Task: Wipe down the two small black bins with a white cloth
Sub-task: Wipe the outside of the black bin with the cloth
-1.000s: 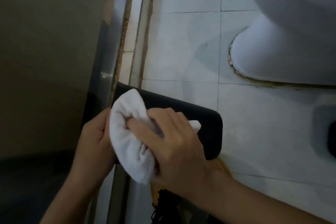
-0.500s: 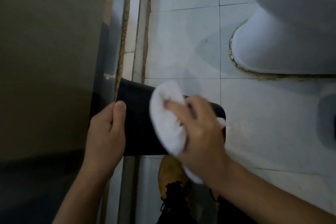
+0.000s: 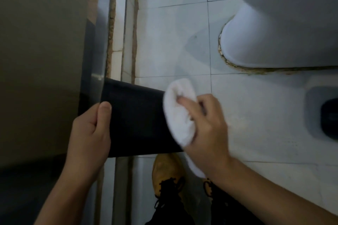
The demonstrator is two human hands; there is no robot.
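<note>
Person stands over a white tiled floor [image 3: 173, 42], holding a small black bin [image 3: 137, 120] on its side, up off the floor at about waist level. Left hand [image 3: 91, 131] grips the bin's left end, thumb curled over the top face, fingers hidden underneath. Right hand [image 3: 204, 126] is curled round a bunched white cloth [image 3: 180, 115] and presses it against the bin's right end; a tail of the cloth hangs down below the wrist. Cloth covers the right edge of the bin, so that end can't be seen. Right hand is slightly motion-blurred.

Second black bin [image 3: 330, 117] sits on the floor at the far right edge, only partly in frame, well apart from the hands. White toilet base [image 3: 274, 42] is upper right, with brownish sealant along its foot. A glass panel [image 3: 97, 42] and its metal track run down the left side, just beside the held bin. Yellow-brown shoes [image 3: 166, 170] with black laces show below the bin.
</note>
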